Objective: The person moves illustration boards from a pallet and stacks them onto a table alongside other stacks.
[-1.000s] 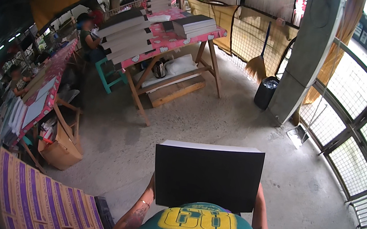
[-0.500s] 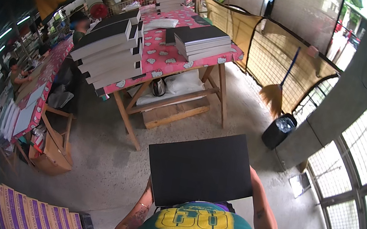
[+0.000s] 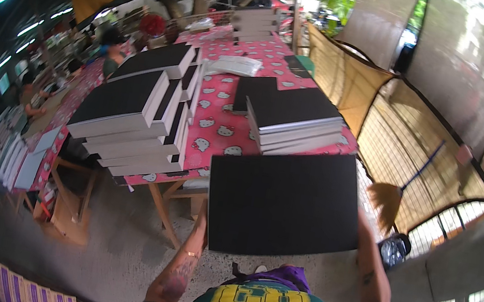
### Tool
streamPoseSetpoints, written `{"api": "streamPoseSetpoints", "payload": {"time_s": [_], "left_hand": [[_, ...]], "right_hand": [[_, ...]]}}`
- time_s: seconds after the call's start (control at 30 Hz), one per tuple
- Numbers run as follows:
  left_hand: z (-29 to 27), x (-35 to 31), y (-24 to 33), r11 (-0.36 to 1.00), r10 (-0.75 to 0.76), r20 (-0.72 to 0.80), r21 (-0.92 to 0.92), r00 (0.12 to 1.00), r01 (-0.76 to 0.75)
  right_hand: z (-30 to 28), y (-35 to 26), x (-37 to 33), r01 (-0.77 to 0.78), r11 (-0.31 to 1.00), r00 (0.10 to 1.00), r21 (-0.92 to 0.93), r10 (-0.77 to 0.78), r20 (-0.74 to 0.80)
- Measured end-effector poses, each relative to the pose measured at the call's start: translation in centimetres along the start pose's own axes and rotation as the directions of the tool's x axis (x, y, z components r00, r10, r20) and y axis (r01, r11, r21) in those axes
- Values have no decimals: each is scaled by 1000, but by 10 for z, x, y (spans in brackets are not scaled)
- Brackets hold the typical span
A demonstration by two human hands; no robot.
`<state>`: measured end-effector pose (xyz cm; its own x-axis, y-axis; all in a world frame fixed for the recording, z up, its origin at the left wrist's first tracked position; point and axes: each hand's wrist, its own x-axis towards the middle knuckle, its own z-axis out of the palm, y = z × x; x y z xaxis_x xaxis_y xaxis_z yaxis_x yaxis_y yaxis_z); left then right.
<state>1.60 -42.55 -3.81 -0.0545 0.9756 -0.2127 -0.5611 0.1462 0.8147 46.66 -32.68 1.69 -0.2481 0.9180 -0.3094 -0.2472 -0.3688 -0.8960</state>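
A large flat black-covered book [image 3: 284,206] is held level in front of my body, its far edge by the near edge of the table. My left hand [image 3: 201,224] grips its left side and my right hand [image 3: 364,226] its right side; the fingers are mostly hidden beneath. Just beyond it, a low stack of black-topped books with white page edges [image 3: 298,122] lies on the table, beside a smaller black piece [image 3: 252,92]. Taller piles of similar thick books [image 3: 119,98] stand at the table's left edge.
The table wears a pink patterned cloth [image 3: 211,126]; a plastic-wrapped packet [image 3: 235,65] lies on it. To the right are a broom [image 3: 385,204], a black bin [image 3: 393,250] and mesh fencing. Cartons [image 3: 32,292] stand at lower left. People sit at a long table on the left.
I have moved closer to the table, carrying the black-covered book forward to its near edge. Both hands keep hold of its sides.
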Motion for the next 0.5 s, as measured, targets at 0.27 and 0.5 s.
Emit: {"api": "streamPoseSetpoints", "payload": {"time_s": [0.27, 0.5], "left_hand": [[86, 187, 94, 965, 251, -16, -78, 968, -251], [116, 314, 124, 958, 287, -63, -6, 956, -288]], "right_hand": [[-34, -97, 207, 161, 960, 965, -231, -103, 243], [-44, -135, 362, 33, 951, 941, -306, 74, 331]]}}
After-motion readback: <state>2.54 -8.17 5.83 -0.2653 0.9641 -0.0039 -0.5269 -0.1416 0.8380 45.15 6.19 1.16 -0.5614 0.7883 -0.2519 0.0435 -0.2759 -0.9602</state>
